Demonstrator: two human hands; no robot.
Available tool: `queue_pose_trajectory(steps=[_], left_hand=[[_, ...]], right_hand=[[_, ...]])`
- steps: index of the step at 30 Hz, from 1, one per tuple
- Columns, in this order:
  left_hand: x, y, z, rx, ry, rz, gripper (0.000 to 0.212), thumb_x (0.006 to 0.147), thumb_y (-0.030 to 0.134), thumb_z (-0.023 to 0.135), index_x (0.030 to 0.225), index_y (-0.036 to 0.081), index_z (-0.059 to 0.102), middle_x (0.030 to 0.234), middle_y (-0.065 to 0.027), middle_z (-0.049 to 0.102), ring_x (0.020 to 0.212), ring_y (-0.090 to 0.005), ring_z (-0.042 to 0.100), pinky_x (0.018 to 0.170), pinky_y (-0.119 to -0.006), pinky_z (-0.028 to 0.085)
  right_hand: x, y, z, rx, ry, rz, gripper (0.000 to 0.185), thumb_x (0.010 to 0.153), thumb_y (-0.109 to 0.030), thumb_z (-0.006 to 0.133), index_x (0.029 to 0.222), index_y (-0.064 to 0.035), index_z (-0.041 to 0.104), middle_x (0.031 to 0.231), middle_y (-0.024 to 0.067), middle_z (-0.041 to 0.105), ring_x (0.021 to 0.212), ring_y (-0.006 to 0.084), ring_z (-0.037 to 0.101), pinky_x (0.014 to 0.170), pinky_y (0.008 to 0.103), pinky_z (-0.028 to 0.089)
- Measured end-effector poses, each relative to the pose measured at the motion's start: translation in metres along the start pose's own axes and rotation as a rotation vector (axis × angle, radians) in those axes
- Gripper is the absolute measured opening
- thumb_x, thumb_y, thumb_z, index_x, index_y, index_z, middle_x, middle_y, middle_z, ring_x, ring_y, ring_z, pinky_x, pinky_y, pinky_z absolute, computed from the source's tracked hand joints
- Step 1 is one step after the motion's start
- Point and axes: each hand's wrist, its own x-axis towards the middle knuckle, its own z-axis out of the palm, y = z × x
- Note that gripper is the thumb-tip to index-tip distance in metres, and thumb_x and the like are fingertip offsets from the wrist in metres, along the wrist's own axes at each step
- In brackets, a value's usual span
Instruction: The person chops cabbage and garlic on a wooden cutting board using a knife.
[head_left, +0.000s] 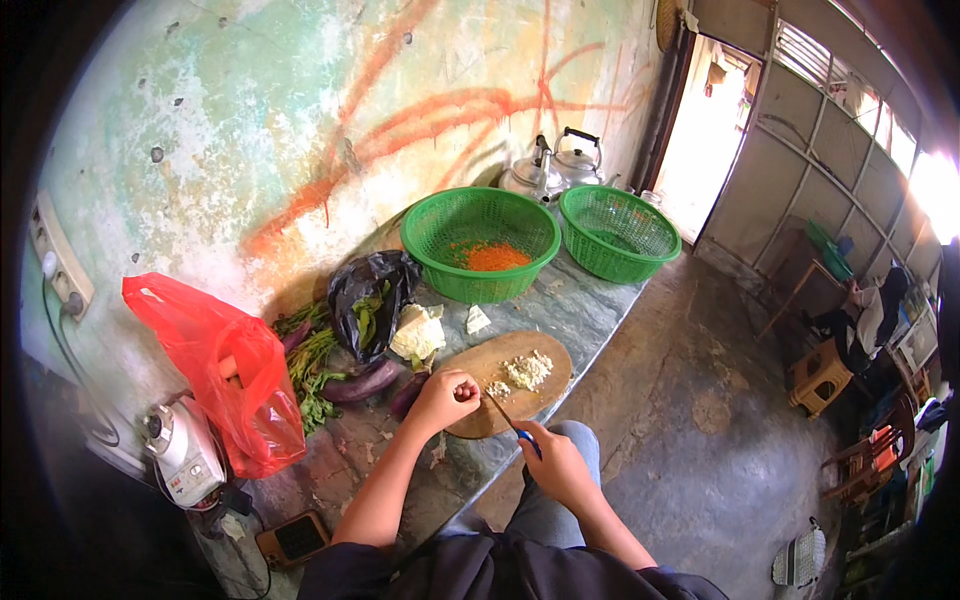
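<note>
My right hand (559, 459) grips the blue handle of a kitchen knife (501, 408), its blade tip by a small heap of finely chopped pale pieces. An oval wooden chopping board (480, 361) lies under the blade. On it sits a larger pile of chopped pale vegetable (528, 370). My left hand (444, 399) is over the board's left edge with curled fingers; whether something is inside them is hidden. Beyond that hand are a cut piece of cabbage (418, 332) and purple eggplants (361, 381).
Green plastic baskets (480, 285) (619, 266) stand at the back, one with orange shreds (496, 257); kettles (532, 178) are behind. On the left are a red plastic bag (251, 397), leafy greens (311, 375), a white appliance (187, 457) and a phone (294, 538). A person (870, 315) sits far right.
</note>
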Motion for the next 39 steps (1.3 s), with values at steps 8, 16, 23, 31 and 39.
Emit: queue_pose_trajectory(steps=[8,16,23,31,39], left_hand=[[-0.001,0.001,0.001,-0.018,0.018,-0.025,0.012,0.076,0.007,0.076,0.08,-0.001,0.067,0.073,-0.0063,0.062,0.066,-0.0132,0.059,0.063,-0.028,0.05],[-0.002,0.0,0.001,-0.006,0.023,-0.029,0.012,0.075,0.007,0.076,0.08,0.0,0.068,0.071,-0.006,0.061,0.064,-0.0139,0.058,0.062,-0.028,0.05],[-0.001,0.003,0.002,-0.01,0.026,-0.008,0.011,0.075,0.006,0.075,0.078,0.0,0.066,0.071,-0.0063,0.061,0.064,-0.0135,0.057,0.061,-0.028,0.049],[-0.001,0.001,0.001,-0.04,0.011,-0.031,0.011,0.076,0.006,0.075,0.078,0.0,0.065,0.072,-0.006,0.061,0.065,-0.0132,0.058,0.062,-0.028,0.049],[-0.002,0.002,-0.002,0.002,0.0,-0.001,0.01,0.076,0.005,0.073,0.078,0.0,0.065,0.073,-0.0056,0.06,0.065,-0.0128,0.058,0.062,-0.028,0.049]], right_hand=[[-0.003,-0.001,0.001,0.063,-0.015,-0.005,0.034,0.098,-0.016,0.059,0.132,-0.0108,0.06,0.077,0.025,0.066,0.067,0.0366,0.066,0.064,0.0436,0.049],[-0.001,-0.002,0.012,0.022,0.006,-0.022,0.03,0.098,-0.018,0.055,0.127,-0.0095,0.059,0.079,0.0276,0.067,0.079,0.0462,0.067,0.069,0.0552,0.051],[0.001,0.002,0.007,-0.023,-0.015,-0.029,0.031,0.098,-0.018,0.056,0.127,-0.0106,0.059,0.081,0.0268,0.068,0.08,0.0458,0.067,0.069,0.0551,0.051],[-0.002,-0.004,-0.004,0.01,-0.031,-0.004,0.03,0.097,-0.017,0.057,0.127,-0.0114,0.06,0.083,0.0265,0.068,0.081,0.0449,0.067,0.071,0.0536,0.051],[-0.001,-0.004,0.0,0.069,-0.059,0.038,0.03,0.098,-0.016,0.057,0.127,-0.0093,0.061,0.079,0.0264,0.067,0.077,0.0445,0.067,0.069,0.0502,0.051]])
